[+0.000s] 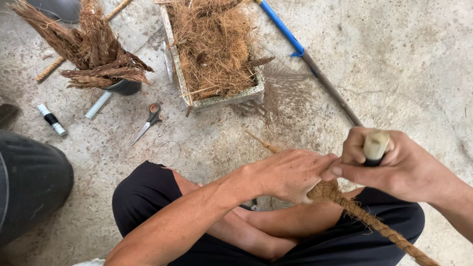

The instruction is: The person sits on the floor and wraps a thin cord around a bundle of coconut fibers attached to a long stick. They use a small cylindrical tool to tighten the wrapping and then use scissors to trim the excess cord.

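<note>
My right hand (394, 165) is clamped around a pale stick (375, 146), whose blunt end pokes up out of the fist. My left hand (290, 175) is curled shut on the thick start of a coir rope (364, 216), thumb and fingers pinching the fibres just below the right fist; the two hands touch at the knuckles. The rope runs away down and to the right across my lap, twisted and tan, and leaves the picture at the bottom corner.

I sit cross-legged in dark shorts (148, 197) on a concrete floor (404, 59). A thin stick (258, 140) pokes out from behind my left hand toward a rectangular tray (221, 100) heaped with loose brown fibre straight ahead. A blue-handled pole (295, 44) lies slanting on the floor, passing behind my right hand. To the left of the tray lie scissors (148, 120), a small bowl (123, 87) stuffed with coarse husk strips, a white tube (98, 104) and a black-and-white marker (51, 119). A big black bin (29, 182) crowds the left edge near my knee.

Open floor spreads to the upper right, beyond the pole.
</note>
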